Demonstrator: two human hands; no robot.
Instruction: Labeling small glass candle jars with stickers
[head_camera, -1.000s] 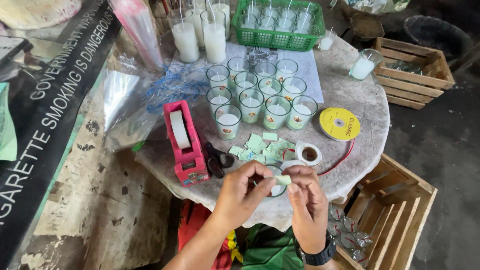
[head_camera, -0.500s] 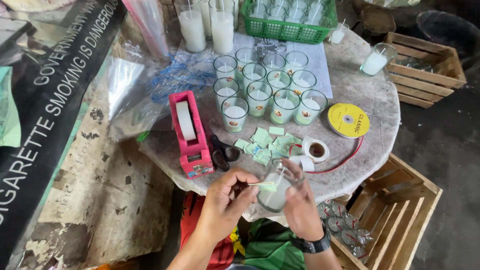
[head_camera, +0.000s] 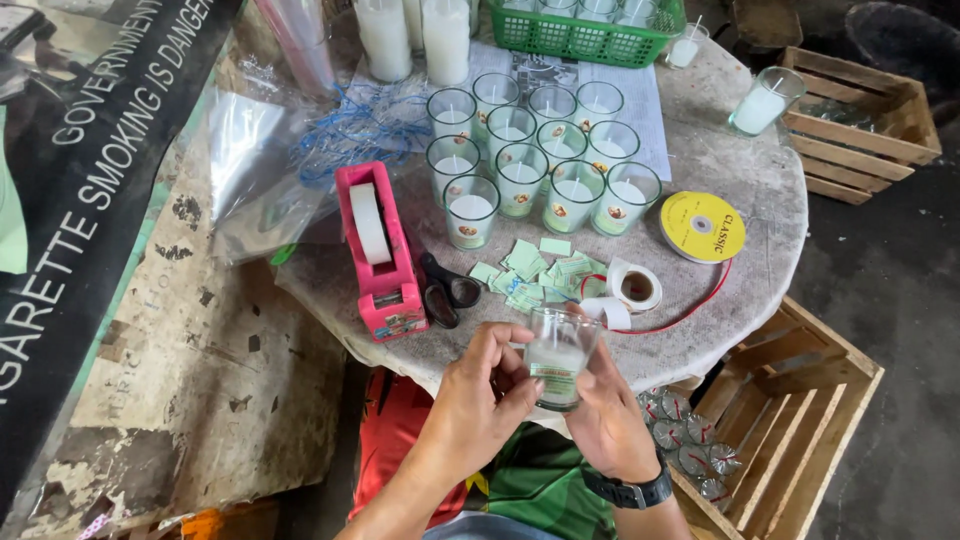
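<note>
Both hands held a glass candle over the near table edge.

The right hand (head_camera: 608, 425) cupped the candle glass (head_camera: 560, 357) from behind, fingers closed round it, while the left hand (head_camera: 478, 400) pinched the pale green label (head_camera: 556, 380) against its front with thumb and fingertips. The glass stood nearly upright, above the rim of the round table (head_camera: 720, 160). Just beyond it lay loose labels (head_camera: 535, 275), black scissors (head_camera: 445, 292), a small tape roll (head_camera: 635, 285) and a pink tape dispenser (head_camera: 378, 250). Farther back stood a cluster of labelled candles (head_camera: 540, 170), a yellow ribbon spool (head_camera: 702, 226) and a green basket (head_camera: 590, 35).
</note>
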